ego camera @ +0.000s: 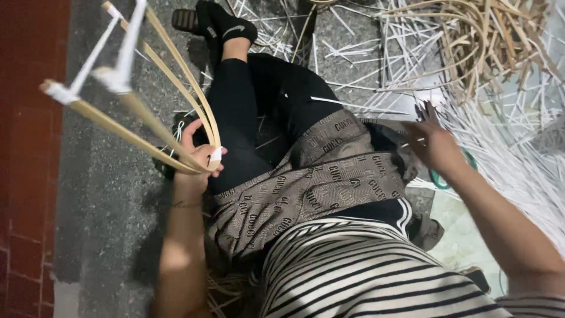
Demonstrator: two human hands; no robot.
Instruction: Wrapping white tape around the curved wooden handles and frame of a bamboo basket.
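Note:
My left hand (pixel 197 156) grips the bound end of a frame of bent bamboo strips (pixel 147 112), which fans up and to the left. White tape wraps its joints, one at my fingers and others at the far tips (pixel 112 76). My right hand (pixel 432 144) reaches out to the right over a heap of thin white strips (pixel 512 159); it looks blurred, and a thin white strip seems to lie at the fingers. I sit on the floor with my legs in black trousers stretched ahead.
A pile of curled tan bamboo strips (pixel 488 41) lies at the upper right, with white strips scattered over the grey floor (pixel 112 206). A red brick wall (pixel 26 147) runs along the left. A green ring (pixel 444 179) lies under my right wrist.

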